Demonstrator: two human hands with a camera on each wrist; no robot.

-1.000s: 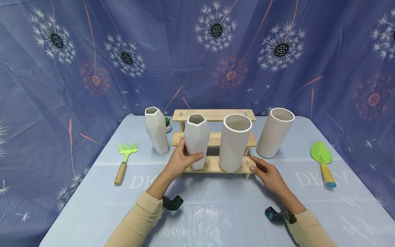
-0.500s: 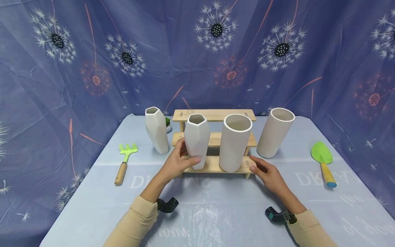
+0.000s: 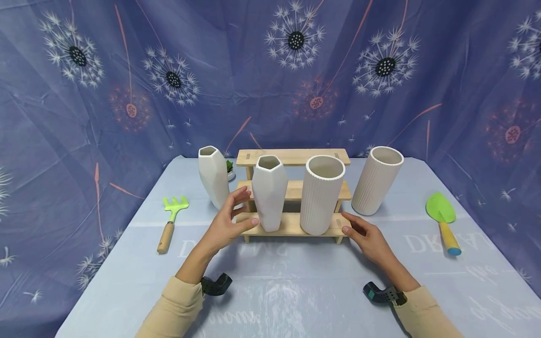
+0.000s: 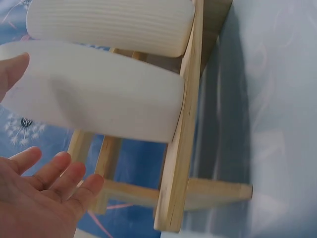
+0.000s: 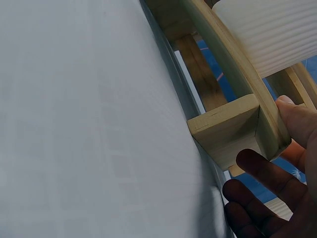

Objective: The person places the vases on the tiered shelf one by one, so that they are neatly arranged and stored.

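A white faceted vase (image 3: 270, 192) stands upright on the lowest step of a three-tier wooden plant stand (image 3: 291, 157). Beside it on the same step is a white ribbed cylindrical vase (image 3: 322, 197). My left hand (image 3: 230, 220) is just left of the faceted vase, thumb and fingers spread and apart from it; the left wrist view shows the palm bare. At the right end of the lowest step, my right hand (image 3: 367, 237) grips the board's end. In the right wrist view its thumb (image 5: 287, 106) lies along the top edge, with fingers (image 5: 267, 173) beneath.
Another faceted vase (image 3: 214, 178) stands left of the stand, partly hiding a small potted succulent (image 3: 230, 170). A second ribbed vase (image 3: 377, 180) is at the right. A green hand rake (image 3: 170, 220) lies far left, a green trowel (image 3: 441, 220) far right. A patterned curtain (image 3: 236, 70) hangs behind.
My left hand has let go of the faceted vase and drawn back to the left, its fingers opening. The vase stays on the step. My right hand has kept its place.
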